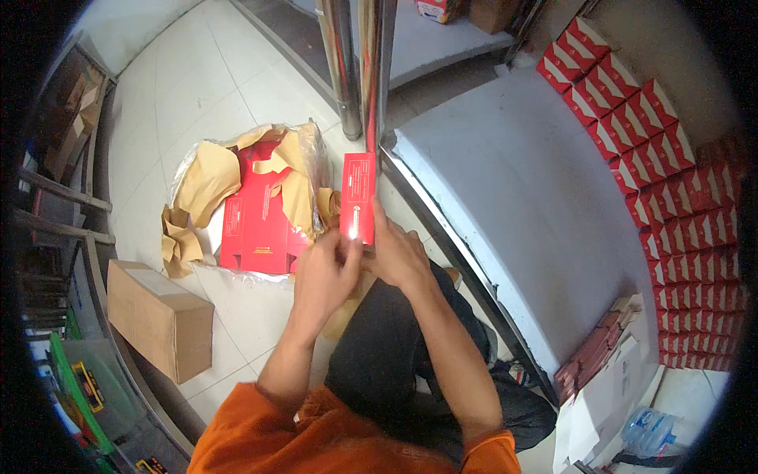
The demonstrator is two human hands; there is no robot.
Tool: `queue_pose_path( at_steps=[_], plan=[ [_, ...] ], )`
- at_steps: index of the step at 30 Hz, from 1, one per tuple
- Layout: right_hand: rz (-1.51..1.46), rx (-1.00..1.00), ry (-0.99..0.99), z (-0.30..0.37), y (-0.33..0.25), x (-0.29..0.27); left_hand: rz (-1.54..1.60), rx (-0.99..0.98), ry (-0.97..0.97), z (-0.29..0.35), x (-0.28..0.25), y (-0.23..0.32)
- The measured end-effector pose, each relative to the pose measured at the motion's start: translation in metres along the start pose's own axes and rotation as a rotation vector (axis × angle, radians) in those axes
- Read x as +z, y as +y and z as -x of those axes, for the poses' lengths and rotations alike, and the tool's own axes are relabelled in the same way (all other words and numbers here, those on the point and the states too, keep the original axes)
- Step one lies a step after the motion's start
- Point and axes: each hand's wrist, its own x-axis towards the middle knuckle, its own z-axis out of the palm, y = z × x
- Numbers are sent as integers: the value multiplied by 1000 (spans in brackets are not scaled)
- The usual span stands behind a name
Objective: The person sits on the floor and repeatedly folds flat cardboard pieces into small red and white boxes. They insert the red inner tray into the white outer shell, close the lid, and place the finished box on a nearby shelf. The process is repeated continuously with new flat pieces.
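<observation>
A slim red cardboard box [359,186] with pale print stands out in front of me, its long side pointing away. My right hand [399,251] grips it along the right side near the close end, the index finger stretched along the edge. At that same end my left hand [328,267] is closed, thumb and fingers pinched at the lower left corner; the exact contact is partly hidden by the fingers. Just left of the hands lies a torn brown paper and clear plastic wrapping [207,178], opened around a pack of flat red cartons [264,213].
A closed brown carton [158,320] sits on the tiled floor at left, beside a shelf rack. Metal posts [369,71] rise ahead. To the right runs a pale platform [513,205], with stacked red-and-white boxes [679,229] behind it and a plastic water bottle [649,431] at lower right.
</observation>
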Motion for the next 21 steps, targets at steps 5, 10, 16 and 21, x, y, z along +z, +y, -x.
queue_pose_path(
  at_steps=[5, 10, 16, 21],
  plan=[
    [211, 22, -113, 4, 0, -4, -272, -171, -39, -89, 40, -3],
    [322, -178, 126, 33, -15, -6, -154, -16, 36, -94, 3, -14],
    [411, -668, 769, 94, -14, -22, 1040, -202, -353, -38, -64, 0],
    [408, -689, 827, 118, 22, -136, 1642, -116, -524, -28, -16, 56]
  ],
)
